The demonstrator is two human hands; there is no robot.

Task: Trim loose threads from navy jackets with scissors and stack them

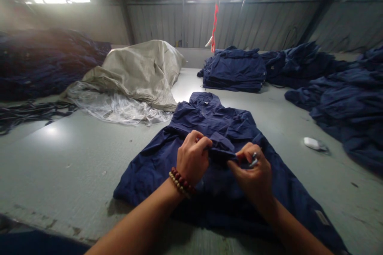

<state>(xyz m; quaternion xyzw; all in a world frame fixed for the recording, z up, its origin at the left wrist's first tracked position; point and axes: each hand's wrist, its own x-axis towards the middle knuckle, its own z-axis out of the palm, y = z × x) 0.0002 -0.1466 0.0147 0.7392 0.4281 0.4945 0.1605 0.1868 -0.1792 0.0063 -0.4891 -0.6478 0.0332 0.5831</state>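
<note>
1. Left of the jacket [158, 163], open counter [74, 163] gives a hand room to pass low.
2. Beyond it, clear plastic [119, 107], a grey-beige sheet [140, 67] and black cords [30, 113] block the way.
3. Past the collar, a strip runs between sheet and folded navy stack [235, 69]; a red cord [215, 16] hangs above.
4. Right, a small white object [311, 143] interrupts the lane before the navy heap [353, 111].
5. Raised fabric bridges the gap between the hands [194, 159].

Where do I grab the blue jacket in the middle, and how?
Probably by the shoulders, pinching from above, one hand each side. The blue jacket lies spread with its collar at the far end, so the shoulders slope out either side. The left hand and right hand pinch it lower.
</note>
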